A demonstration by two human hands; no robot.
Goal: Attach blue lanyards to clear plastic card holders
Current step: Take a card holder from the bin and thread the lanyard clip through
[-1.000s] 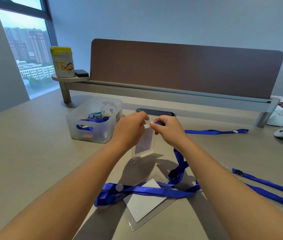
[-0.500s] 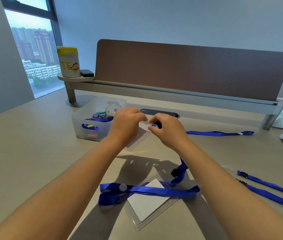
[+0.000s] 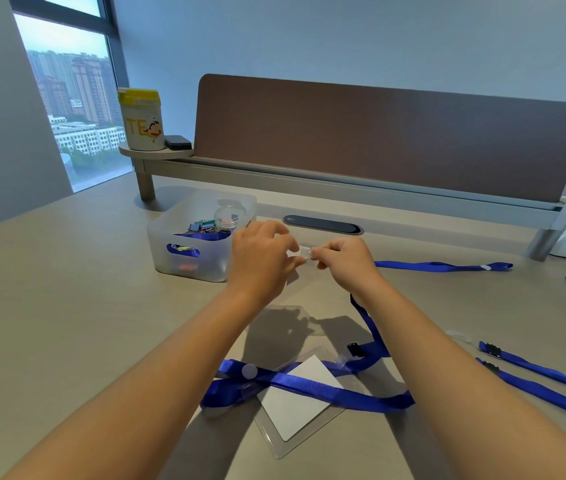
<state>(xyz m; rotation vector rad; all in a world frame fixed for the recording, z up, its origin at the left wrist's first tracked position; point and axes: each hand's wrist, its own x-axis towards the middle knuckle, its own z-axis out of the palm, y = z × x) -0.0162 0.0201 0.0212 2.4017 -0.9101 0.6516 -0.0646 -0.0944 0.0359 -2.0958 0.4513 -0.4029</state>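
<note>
Head cam: beige tabletop (image 3: 67, 289) fills most of the frame, brown divider panel (image 3: 378, 140) along the back, window (image 3: 73, 109) with city towers upper left. Mid-frame, left hand (image 3: 262, 261) and right hand (image 3: 345, 263) both pinch a small clear tab (image 3: 304, 253) between them. A blue lanyard (image 3: 309, 386) lies across a clear card holder (image 3: 295, 410) at lower center. Frosted bin (image 3: 198, 247) sits left of the hands.

Place: office, high floor
Desk (image 3: 67, 306): mine, divider panel (image 3: 378, 140) at 12 o'clock, cable grommet (image 3: 323, 224)
Window (image 3: 73, 98): 10 o'clock, city towers
Bin (image 3: 184, 251): binder clips, 11 o'clock
</note>
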